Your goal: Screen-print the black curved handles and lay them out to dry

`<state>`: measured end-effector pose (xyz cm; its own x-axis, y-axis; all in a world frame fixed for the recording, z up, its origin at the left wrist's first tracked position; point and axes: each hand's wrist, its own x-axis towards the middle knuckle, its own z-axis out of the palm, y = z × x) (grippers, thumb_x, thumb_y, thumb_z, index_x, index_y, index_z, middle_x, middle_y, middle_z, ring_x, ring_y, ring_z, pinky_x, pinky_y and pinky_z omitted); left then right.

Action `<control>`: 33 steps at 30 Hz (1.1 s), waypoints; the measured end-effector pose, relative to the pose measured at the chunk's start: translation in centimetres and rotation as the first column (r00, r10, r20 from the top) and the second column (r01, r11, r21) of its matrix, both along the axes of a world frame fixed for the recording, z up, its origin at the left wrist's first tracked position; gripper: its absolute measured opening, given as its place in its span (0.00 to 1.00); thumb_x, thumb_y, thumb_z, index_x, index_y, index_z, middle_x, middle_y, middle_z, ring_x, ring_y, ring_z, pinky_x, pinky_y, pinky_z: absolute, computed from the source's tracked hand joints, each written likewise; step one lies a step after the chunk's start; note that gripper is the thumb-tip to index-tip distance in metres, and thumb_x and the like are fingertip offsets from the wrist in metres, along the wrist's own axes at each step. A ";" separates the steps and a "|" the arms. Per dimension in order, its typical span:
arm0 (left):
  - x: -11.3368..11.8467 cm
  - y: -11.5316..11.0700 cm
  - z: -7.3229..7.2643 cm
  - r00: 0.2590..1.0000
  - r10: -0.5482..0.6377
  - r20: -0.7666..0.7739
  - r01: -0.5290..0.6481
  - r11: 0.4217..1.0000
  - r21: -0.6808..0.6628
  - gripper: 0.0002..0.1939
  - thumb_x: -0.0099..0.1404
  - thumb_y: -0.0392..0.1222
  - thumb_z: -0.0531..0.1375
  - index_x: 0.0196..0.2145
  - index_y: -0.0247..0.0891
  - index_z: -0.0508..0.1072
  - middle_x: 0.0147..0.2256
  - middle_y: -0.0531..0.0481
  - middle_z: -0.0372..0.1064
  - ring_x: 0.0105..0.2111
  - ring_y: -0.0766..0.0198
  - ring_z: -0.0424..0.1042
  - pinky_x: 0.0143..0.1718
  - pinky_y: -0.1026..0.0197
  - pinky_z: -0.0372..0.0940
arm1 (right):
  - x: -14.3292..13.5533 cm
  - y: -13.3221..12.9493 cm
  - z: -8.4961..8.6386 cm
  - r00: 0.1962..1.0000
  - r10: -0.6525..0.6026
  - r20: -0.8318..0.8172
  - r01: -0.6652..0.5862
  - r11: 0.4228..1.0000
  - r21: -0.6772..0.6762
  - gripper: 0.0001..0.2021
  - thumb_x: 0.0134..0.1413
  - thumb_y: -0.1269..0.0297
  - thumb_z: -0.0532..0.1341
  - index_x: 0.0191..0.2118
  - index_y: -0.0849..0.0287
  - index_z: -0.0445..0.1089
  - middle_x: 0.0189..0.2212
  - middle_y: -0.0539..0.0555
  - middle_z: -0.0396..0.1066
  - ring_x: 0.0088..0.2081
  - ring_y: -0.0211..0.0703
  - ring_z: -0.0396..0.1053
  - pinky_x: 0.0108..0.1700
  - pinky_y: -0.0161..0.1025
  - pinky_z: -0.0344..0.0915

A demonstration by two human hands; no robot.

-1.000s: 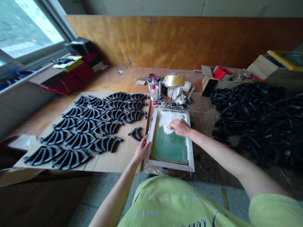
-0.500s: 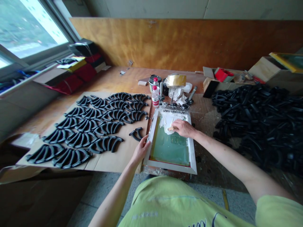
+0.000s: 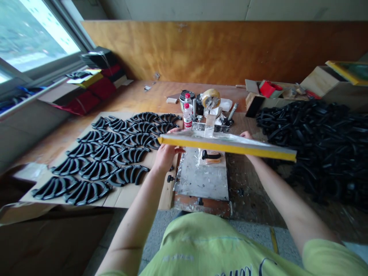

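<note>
The screen frame point(image 3: 230, 147) is raised and tilted, its yellow-taped front edge facing me. My left hand point(image 3: 167, 153) grips its left end, thumb under the edge. Behind its right part is my right hand point(image 3: 246, 135), mostly hidden; I cannot make out its fingers. A pale squeegee-like block point(image 3: 209, 124) stands upright at the back of the frame. Under the frame, a grey metal base plate point(image 3: 201, 184) shows, with one black curved piece point(image 3: 212, 155) lying on an orange-brown holder point(image 3: 212, 161).
Rows of black curved pieces point(image 3: 97, 161) lie on cardboard point(image 3: 155, 195) at left. A large heap of black pieces point(image 3: 322, 145) is at right. Two red-capped bottles point(image 3: 187, 115), a tape roll point(image 3: 211, 99) and a black tub point(image 3: 184, 100) stand behind the frame.
The frame has swung up from lying flat, uncovering the base plate and black piece. My left hand has risen with it. My right hand has moved right and back, off the pale block.
</note>
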<state>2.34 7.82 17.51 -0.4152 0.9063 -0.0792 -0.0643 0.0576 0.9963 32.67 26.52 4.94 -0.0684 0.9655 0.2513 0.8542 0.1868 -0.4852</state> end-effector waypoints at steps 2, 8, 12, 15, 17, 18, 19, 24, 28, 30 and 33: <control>0.1 1.5 0.4 0.993 -0.052 0.107 0.042 0.995 0.092 0.27 0.65 0.63 0.51 0.47 0.38 0.69 0.39 0.46 0.73 0.38 0.62 0.74 0.33 0.63 0.68 | -0.8 -2.3 -2.4 0.974 0.226 0.028 -0.224 0.973 -0.052 0.14 0.60 0.60 0.57 0.47 0.61 0.69 0.37 0.58 0.74 0.38 0.48 0.69 0.42 0.42 0.64; 2.8 -0.2 -5.7 0.923 -0.106 0.371 0.172 0.974 -0.149 0.29 0.62 0.62 0.57 0.51 0.37 0.66 0.41 0.42 0.75 0.33 0.63 0.75 0.27 0.65 0.67 | -6.1 -9.0 -2.3 0.835 0.518 0.186 -0.521 0.853 -0.041 0.07 0.57 0.63 0.62 0.41 0.56 0.72 0.38 0.57 0.71 0.44 0.49 0.66 0.48 0.45 0.62; 5.7 -4.0 -10.8 0.854 -0.142 0.500 0.343 0.876 -0.338 0.25 0.63 0.60 0.57 0.47 0.36 0.69 0.40 0.39 0.76 0.35 0.58 0.77 0.27 0.63 0.68 | -8.9 -14.0 -0.2 0.712 0.689 0.138 -0.699 0.713 0.048 0.08 0.62 0.64 0.58 0.44 0.54 0.73 0.37 0.56 0.70 0.43 0.47 0.65 0.48 0.42 0.63; 3.7 -6.0 -12.9 0.909 -0.053 0.414 0.229 0.894 -0.386 0.20 0.64 0.57 0.56 0.39 0.35 0.70 0.37 0.41 0.76 0.32 0.60 0.76 0.24 0.65 0.66 | -7.3 -14.4 -0.7 0.597 0.795 0.110 -0.801 0.598 0.027 0.11 0.63 0.67 0.56 0.48 0.52 0.72 0.39 0.53 0.72 0.44 0.44 0.67 0.48 0.40 0.63; 0.0 -7.0 -14.4 0.958 0.034 0.283 0.095 0.898 -0.429 0.21 0.64 0.58 0.54 0.36 0.34 0.70 0.36 0.41 0.76 0.28 0.62 0.74 0.24 0.65 0.64 | -2.8 -12.2 -1.9 0.755 0.640 0.142 -0.641 0.766 -0.042 0.12 0.62 0.72 0.55 0.45 0.54 0.74 0.39 0.55 0.73 0.42 0.44 0.69 0.45 0.39 0.64; -2.2 -7.6 -15.2 0.973 0.093 0.213 0.016 0.888 -0.460 0.23 0.64 0.60 0.53 0.35 0.34 0.70 0.35 0.41 0.76 0.26 0.63 0.73 0.23 0.65 0.64 | 0.4 -10.7 -2.7 0.842 0.493 0.217 -0.485 0.870 -0.094 0.14 0.60 0.76 0.54 0.43 0.56 0.75 0.39 0.57 0.74 0.41 0.44 0.69 0.43 0.39 0.65; -4.3 -8.1 -16.2 0.977 0.154 0.147 -0.060 0.861 -0.505 0.24 0.64 0.61 0.52 0.33 0.34 0.70 0.33 0.40 0.76 0.25 0.64 0.72 0.22 0.66 0.62 | 3.9 -9.2 -3.5 0.879 0.348 0.326 -0.314 0.937 -0.154 0.16 0.57 0.78 0.53 0.41 0.57 0.75 0.38 0.58 0.74 0.40 0.45 0.70 0.41 0.39 0.65; -9.9 -9.5 -20.9 0.978 0.128 -0.166 -0.208 0.676 -0.707 0.29 0.65 0.62 0.43 0.25 0.36 0.68 0.22 0.41 0.72 0.21 0.61 0.68 0.20 0.63 0.60 | 18.3 -5.6 -7.8 0.746 0.162 0.646 0.094 0.935 -0.343 0.14 0.53 0.77 0.53 0.35 0.60 0.76 0.39 0.65 0.74 0.44 0.55 0.70 0.39 0.46 0.65; -9.3 -8.1 -22.2 0.972 0.026 -0.235 -0.197 0.641 -0.742 0.33 0.66 0.62 0.40 0.18 0.37 0.67 0.18 0.40 0.69 0.19 0.60 0.67 0.20 0.62 0.59 | 18.5 -5.6 -8.9 0.729 0.207 0.653 0.002 0.953 -0.304 0.09 0.54 0.70 0.57 0.39 0.62 0.73 0.35 0.66 0.75 0.45 0.60 0.70 0.41 0.50 0.64; -9.3 -7.3 -21.8 0.963 -0.026 -0.268 -0.193 0.627 -0.755 0.32 0.66 0.62 0.42 0.17 0.37 0.67 0.16 0.41 0.67 0.17 0.61 0.65 0.19 0.62 0.58 | 14.9 -5.5 -8.0 0.811 0.181 0.557 -0.029 0.962 -0.271 0.11 0.57 0.65 0.58 0.43 0.63 0.70 0.32 0.65 0.75 0.38 0.56 0.72 0.38 0.47 0.65; -10.1 -6.2 -20.2 0.939 -0.131 -0.318 -0.183 0.594 -0.784 0.28 0.63 0.61 0.49 0.17 0.37 0.67 0.12 0.44 0.63 0.13 0.61 0.62 0.17 0.62 0.55 | 7.1 -5.5 -6.0 0.939 0.214 0.270 -0.192 0.976 -0.106 0.12 0.58 0.61 0.59 0.46 0.60 0.68 0.37 0.60 0.74 0.37 0.51 0.72 0.38 0.43 0.66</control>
<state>-7.73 1.65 -2.65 -0.5784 0.5298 -0.6203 0.2200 0.8335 0.5068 39.73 21.02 -1.07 -0.3216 0.9393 0.1196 0.9047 0.3421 -0.2540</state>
